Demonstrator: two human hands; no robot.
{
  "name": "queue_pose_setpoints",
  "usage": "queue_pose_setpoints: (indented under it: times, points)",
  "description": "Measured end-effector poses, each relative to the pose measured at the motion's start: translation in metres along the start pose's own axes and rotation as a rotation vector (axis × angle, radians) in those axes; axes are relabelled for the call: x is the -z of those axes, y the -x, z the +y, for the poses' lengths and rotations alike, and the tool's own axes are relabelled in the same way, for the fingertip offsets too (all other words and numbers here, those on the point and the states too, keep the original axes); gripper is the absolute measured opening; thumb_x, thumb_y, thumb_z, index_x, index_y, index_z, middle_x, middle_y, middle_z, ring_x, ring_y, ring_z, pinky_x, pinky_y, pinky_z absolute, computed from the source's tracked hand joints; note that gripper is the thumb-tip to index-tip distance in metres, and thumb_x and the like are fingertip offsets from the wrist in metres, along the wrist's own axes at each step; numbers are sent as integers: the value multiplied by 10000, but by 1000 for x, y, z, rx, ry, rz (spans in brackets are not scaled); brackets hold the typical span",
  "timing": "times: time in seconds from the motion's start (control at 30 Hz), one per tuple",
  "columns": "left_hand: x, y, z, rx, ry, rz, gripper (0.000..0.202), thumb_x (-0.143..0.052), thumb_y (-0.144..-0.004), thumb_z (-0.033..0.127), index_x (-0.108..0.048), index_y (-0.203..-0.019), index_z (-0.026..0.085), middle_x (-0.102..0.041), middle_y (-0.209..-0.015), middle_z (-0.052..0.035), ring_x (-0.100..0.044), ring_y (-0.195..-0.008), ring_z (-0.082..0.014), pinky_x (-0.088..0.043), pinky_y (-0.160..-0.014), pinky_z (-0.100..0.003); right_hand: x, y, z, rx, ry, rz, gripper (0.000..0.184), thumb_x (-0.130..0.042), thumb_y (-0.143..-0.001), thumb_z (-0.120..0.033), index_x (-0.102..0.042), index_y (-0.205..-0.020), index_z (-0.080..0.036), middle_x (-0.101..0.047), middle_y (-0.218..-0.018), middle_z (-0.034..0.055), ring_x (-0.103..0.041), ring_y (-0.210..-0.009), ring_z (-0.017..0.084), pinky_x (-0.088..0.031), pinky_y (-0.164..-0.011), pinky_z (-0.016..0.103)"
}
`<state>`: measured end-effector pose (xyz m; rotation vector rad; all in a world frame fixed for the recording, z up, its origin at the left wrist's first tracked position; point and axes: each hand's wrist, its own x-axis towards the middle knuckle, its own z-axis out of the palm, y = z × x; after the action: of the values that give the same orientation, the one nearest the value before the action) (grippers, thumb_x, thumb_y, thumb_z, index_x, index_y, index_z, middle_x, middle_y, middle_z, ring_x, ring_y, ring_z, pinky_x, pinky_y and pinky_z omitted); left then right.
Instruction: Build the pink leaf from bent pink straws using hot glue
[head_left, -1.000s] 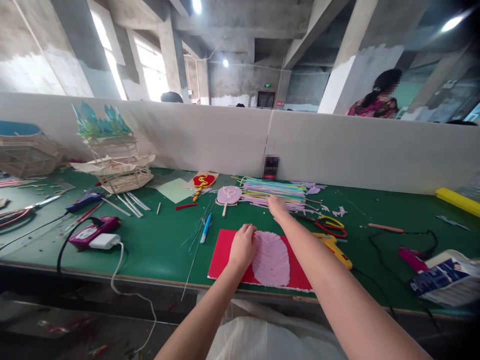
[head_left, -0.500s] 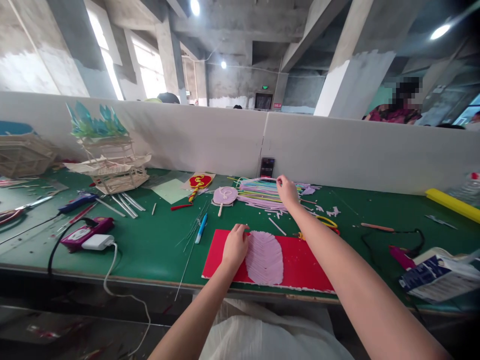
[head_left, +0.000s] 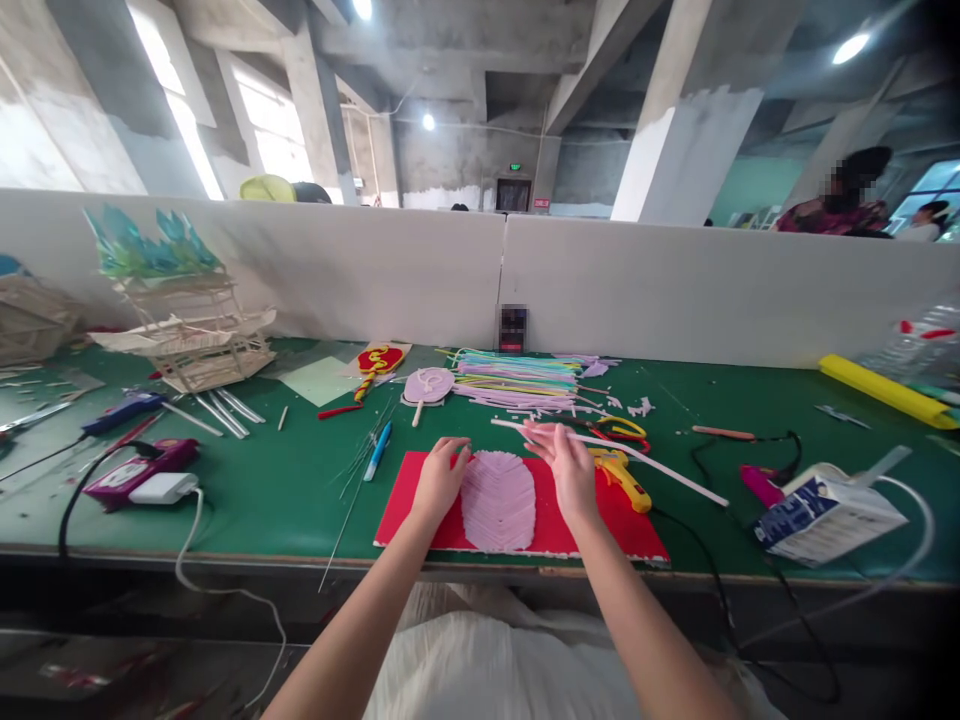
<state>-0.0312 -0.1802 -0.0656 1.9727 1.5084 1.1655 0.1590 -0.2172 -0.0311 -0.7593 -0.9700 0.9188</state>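
Note:
Between the thumb and fingers of my right hand (head_left: 571,472) is a long pale pink pipe cleaner (head_left: 675,475), its far end reaching out to the right. My left hand (head_left: 441,485) rests at the left edge of a lilac ribbed oval piece (head_left: 499,505), fingers bent and a little apart, with nothing visible in them. The oval lies flat on a red board (head_left: 405,508) at the table's front. A yellow glue gun (head_left: 628,482) lies on the board's right part, just beside my right hand. Behind the hands is a bundle of pastel pipe cleaners (head_left: 517,378).
Scissors (head_left: 626,428) lie behind the glue gun. Left of the board are a blue pen (head_left: 378,450), thin wires and a purple power strip (head_left: 142,470). A round lilac fan shape (head_left: 427,385) and a wooden model (head_left: 195,340) stand farther back. A carton (head_left: 825,520) sits right.
My right hand has come back from the bundle toward the board with a pale pink pipe cleaner. The left hand stays beside the oval. The camera view has turned slightly right.

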Motion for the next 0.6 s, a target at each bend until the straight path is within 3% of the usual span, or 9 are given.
queue_pose_setpoints:
  times: [0.1, 0.17, 0.27, 0.37, 0.5, 0.6]
  points:
    - [-3, -2, -5, 36, -131, -25, 298, -498, -860, 340, -624, -1085, 191, -601, -1164, -89, -580, -1067, -217, -434, -962, -341, 23, 16, 1, -39, 72, 35, 346, -468, -872, -489, -633, -874, -185, -708, -979, 113, -674, -907, 241, -559, -756, 387]
    - [-5, -3, -6, 8, -208, -84, 323, -517, -848, 359, -615, -1109, 197, -588, -1207, -89, -547, -1122, -228, -367, -1034, -385, 42, 21, -5, 7, 161, 99, 349, -451, -878, -486, -627, -872, -186, -703, -976, 117, -675, -890, 242, -560, -740, 385]
    - [-5, -3, -4, -34, -293, -170, 307, -516, -846, 366, -619, -1099, 225, -582, -1242, -73, -518, -1164, -234, -238, -1106, -458, 78, 25, -18, 210, 470, 216, 315, -450, -883, -441, -627, -927, -185, -676, -1033, 117, -650, -945, 235, -540, -803, 395]
    - [-4, -2, -2, -38, -317, -205, 277, -509, -845, 359, -630, -1062, 235, -572, -1260, -69, -522, -1163, -230, -214, -1111, -471, 117, 26, -23, 463, 949, 323, 271, -513, -846, -412, -660, -900, -190, -663, -1034, 119, -624, -976, 237, -478, -919, 416]
    - [-3, -2, 0, -39, -307, -205, 255, -517, -835, 346, -631, -1033, 232, -560, -1270, -72, -519, -1167, -229, -223, -1106, -469, 155, 25, -8, 444, 1245, 241, 326, -515, -817, -447, -697, -888, -187, -656, -980, 120, -642, -848, 233, -531, -785, 383]
    - [-3, -2, 1, -33, -309, -205, 238, -532, -823, 335, -626, -1020, 239, -557, -1275, -69, -518, -1167, -230, -222, -1106, -468, 166, 24, 5, 384, 1299, 231, 340, -489, -823, -412, -695, -968, -183, -646, -947, 109, -637, -811, 221, -530, -759, 364]
